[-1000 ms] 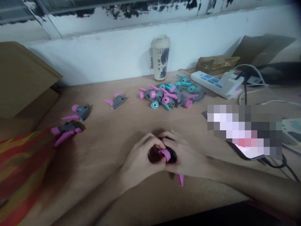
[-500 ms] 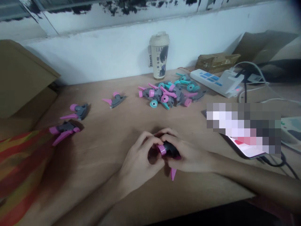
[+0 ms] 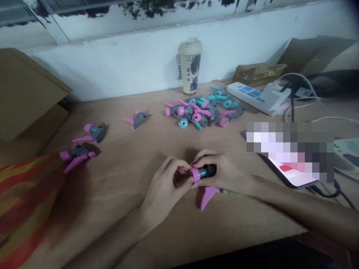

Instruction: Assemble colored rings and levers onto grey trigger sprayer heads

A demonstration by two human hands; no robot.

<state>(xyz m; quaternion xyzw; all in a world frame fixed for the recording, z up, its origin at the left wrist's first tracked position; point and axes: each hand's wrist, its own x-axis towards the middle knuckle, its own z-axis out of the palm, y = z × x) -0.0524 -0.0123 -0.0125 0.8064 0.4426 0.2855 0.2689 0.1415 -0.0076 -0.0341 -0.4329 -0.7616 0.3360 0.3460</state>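
A grey trigger spray head (image 3: 206,171) with a pink screw collar and a pink trigger is held low over the front half of the table. My right hand (image 3: 227,172) wraps round its grey body, with the trigger poking out below the fingers. At the pink collar (image 3: 195,174), which faces left, the thumb and fingertips of my left hand (image 3: 165,183) close in a pinch. Part of the body is hidden by my right fingers.
Pink and teal spray heads lie piled (image 3: 200,112) at the back; several pink ones (image 3: 138,118) lie at left. A coffee tumbler (image 3: 191,67), a power strip (image 3: 252,95), a phone (image 3: 297,175) with cables, and cardboard (image 3: 28,89) stand around. A red-yellow cloth (image 3: 28,201) is at left.
The spray head has turned in my hands: its collar and neck show more plainly, and the trigger has shifted slightly. My right fingers have changed their grip.
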